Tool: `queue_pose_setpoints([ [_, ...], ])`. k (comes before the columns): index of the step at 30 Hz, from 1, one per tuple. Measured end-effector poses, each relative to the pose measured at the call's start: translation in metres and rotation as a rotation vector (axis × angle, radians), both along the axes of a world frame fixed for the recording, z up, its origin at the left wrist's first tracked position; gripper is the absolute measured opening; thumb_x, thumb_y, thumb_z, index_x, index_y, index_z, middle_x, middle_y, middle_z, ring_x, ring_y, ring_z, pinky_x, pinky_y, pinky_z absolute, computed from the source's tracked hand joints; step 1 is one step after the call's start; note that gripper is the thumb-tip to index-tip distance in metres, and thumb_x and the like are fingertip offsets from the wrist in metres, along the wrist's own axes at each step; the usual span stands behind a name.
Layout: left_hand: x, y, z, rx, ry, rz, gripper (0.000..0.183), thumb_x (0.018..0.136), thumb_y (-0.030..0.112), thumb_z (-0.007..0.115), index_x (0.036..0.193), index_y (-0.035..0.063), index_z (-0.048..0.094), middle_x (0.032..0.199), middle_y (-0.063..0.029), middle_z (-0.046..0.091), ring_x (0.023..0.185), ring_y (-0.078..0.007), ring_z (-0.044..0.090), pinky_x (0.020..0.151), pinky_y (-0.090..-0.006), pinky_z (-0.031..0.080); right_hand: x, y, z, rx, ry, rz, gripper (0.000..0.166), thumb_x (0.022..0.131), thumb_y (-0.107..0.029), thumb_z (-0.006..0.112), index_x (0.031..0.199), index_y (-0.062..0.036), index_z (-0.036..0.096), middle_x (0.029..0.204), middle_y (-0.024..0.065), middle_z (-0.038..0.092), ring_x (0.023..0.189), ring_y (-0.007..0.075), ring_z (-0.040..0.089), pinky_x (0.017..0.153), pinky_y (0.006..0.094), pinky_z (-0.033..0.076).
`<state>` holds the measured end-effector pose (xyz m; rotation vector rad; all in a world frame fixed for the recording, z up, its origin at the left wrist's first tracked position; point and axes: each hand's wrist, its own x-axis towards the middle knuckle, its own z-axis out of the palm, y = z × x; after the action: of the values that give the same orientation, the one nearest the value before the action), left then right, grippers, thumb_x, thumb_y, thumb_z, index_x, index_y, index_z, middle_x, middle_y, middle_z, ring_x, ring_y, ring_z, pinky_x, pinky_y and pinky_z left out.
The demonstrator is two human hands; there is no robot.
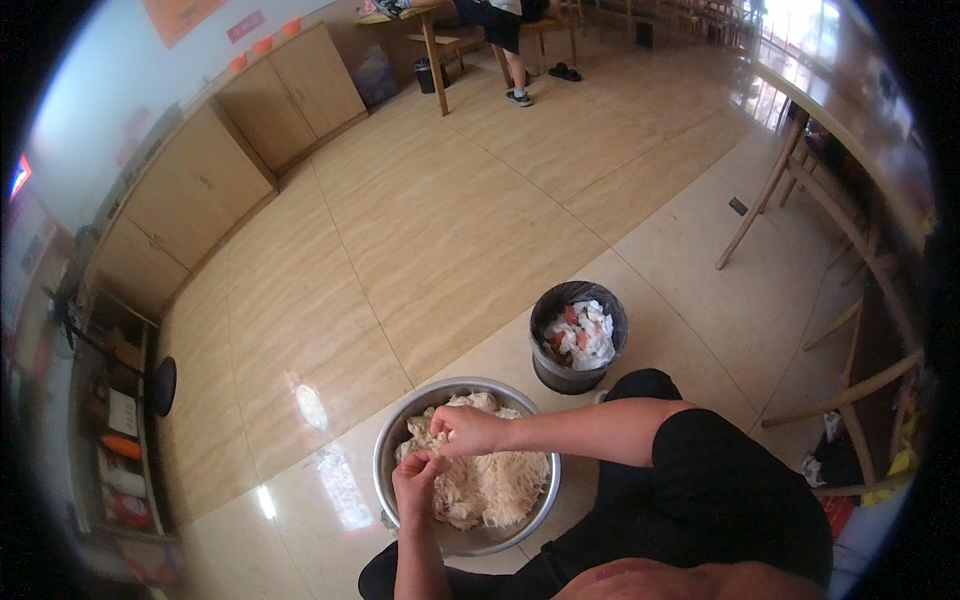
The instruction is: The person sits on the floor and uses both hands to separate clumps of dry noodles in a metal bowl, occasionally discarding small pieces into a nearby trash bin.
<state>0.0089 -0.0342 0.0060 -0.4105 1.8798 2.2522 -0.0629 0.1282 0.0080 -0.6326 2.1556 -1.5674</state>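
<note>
A round metal basin stands on the floor in front of me, between my knees. Inside lies a heap of pale, stringy food, lumpier toward the far left; its exact kind is unclear. Above the heap my hands meet. My right hand comes across from the right and pinches a small pale piece of the food. From below, my left hand grips the same small piece between thumb and fingers. The fingers partly hide the piece.
A lined black trash bin with crumpled tissues stands just beyond the basin, to the right. Wooden cabinets run along the left wall. Wooden chairs and a table are at right. A person is at the far table.
</note>
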Motion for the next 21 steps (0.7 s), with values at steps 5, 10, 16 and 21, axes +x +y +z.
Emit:
queue_pose_setpoints([
  [5,-0.004,0.007,0.007,-0.021,-0.038,-0.024,0.004,0.076,0.002,0.062,0.077,-0.0019,0.060,0.072,-0.0059,0.061,0.066,-0.0134,0.058,0.067,-0.0251,0.047,-0.003,0.005,-0.002,0.019,0.058,0.011,0.039,0.064,-0.024,0.068,0.091,0.0000,0.055,0.088,0.0140,0.060,0.084,0.0230,0.058,0.074,0.0321,0.046],
  [10,-0.003,0.002,-0.006,0.112,-0.057,0.021,0.004,0.075,0.001,0.061,0.078,-0.0011,0.059,0.071,-0.0068,0.061,0.066,-0.0148,0.059,0.066,-0.0249,0.047,-0.002,0.001,0.001,0.014,0.021,0.012,0.039,0.064,-0.024,0.068,0.092,0.0010,0.056,0.088,0.0145,0.060,0.084,0.0233,0.058,0.074,0.0321,0.046],
  [16,-0.006,0.004,-0.001,0.266,-0.067,0.115,0.004,0.076,0.000,0.059,0.079,0.0005,0.056,0.072,-0.0091,0.061,0.068,-0.0190,0.061,0.067,-0.0299,0.050,-0.010,0.002,-0.001,-0.006,-0.050,-0.032,0.036,0.065,-0.021,0.067,0.091,0.0006,0.056,0.087,0.0139,0.059,0.082,0.0214,0.058,0.072,0.0313,0.046],
  [21,-0.007,0.012,0.006,0.205,-0.081,0.040,0.009,0.074,-0.004,0.059,0.080,0.0007,0.055,0.076,-0.0096,0.061,0.068,-0.0187,0.061,0.067,-0.0316,0.052,-0.010,0.001,-0.013,-0.025,-0.067,-0.025,0.035,0.064,-0.018,0.066,0.091,0.0003,0.054,0.084,0.0128,0.059,0.080,0.0199,0.057,0.070,0.0304,0.046],
])
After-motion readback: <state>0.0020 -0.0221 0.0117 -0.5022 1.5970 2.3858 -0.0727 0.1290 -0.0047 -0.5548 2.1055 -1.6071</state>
